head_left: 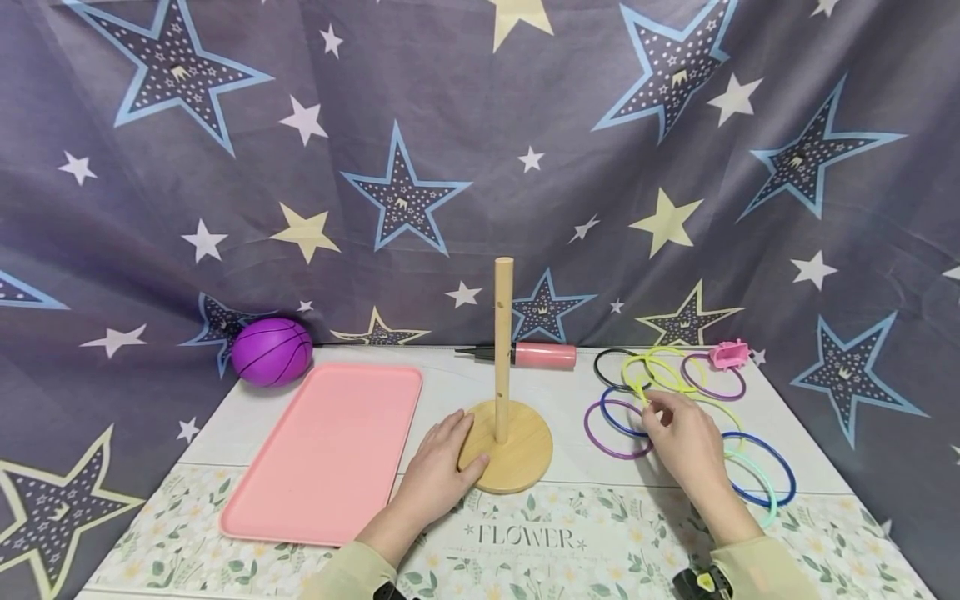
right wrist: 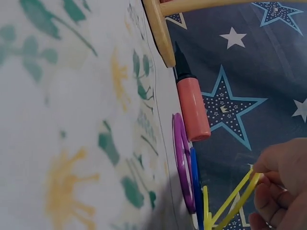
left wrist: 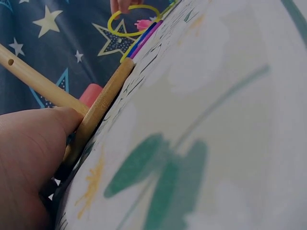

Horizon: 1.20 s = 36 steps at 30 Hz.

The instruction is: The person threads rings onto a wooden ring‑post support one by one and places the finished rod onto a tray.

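A wooden stand has a round base (head_left: 525, 462) with an upright post (head_left: 503, 350) rising from it. My left hand (head_left: 442, 462) rests on the base's left side, thumb across its near rim and fingers extended along the edge. Off to the right, my right hand (head_left: 686, 437) pinches a thin yellow ring (right wrist: 243, 197) between thumb and fingers. The ring is tilted up. Below and around that hand lie a purple ring (head_left: 618, 457), a blue ring (head_left: 605, 408), a dark blue ring (head_left: 792, 479) and a mint ring (head_left: 772, 492).
Left of the stand lies a pink tray (head_left: 322, 450), with a purple ball (head_left: 272, 352) behind it. A hand pump (head_left: 546, 356) lies behind the post. Farther right are a black ring (head_left: 597, 367), more yellow rings and a small pink object (head_left: 729, 355). A starry curtain (head_left: 450, 83) hangs behind.
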{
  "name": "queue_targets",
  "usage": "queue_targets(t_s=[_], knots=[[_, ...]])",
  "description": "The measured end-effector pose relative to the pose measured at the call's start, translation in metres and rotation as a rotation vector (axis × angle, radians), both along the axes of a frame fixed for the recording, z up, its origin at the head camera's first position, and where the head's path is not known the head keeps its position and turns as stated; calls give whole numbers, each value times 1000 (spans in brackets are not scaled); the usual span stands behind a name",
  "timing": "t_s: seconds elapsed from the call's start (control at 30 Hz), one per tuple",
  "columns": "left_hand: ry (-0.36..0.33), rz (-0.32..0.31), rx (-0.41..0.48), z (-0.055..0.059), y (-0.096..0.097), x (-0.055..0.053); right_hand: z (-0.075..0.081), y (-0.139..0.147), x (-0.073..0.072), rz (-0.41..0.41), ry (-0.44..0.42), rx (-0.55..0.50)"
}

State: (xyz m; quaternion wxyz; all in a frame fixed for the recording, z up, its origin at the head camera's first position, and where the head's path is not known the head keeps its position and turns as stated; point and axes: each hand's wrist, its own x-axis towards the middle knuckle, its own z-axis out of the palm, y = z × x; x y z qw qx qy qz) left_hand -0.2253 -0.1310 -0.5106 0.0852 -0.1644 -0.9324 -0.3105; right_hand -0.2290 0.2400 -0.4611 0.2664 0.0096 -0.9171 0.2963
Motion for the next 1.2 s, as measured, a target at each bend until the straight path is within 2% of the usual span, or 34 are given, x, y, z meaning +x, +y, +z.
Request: queue_targets(t_s=[0.37, 0.7, 0.93, 1.2], knots=[[22, -2, -18, 0, -2, -1, 11, -7, 3, -54, 56, -93], [29, 2, -25, -4, -5, -3, 22, -16, 4, -50, 120, -164], [22, 20, -48, -6, -2, -2, 40, -25, 6, -34, 170, -227], [34, 29, -48, -6, -4, -2, 71, -40, 9, 38, 150, -348]])
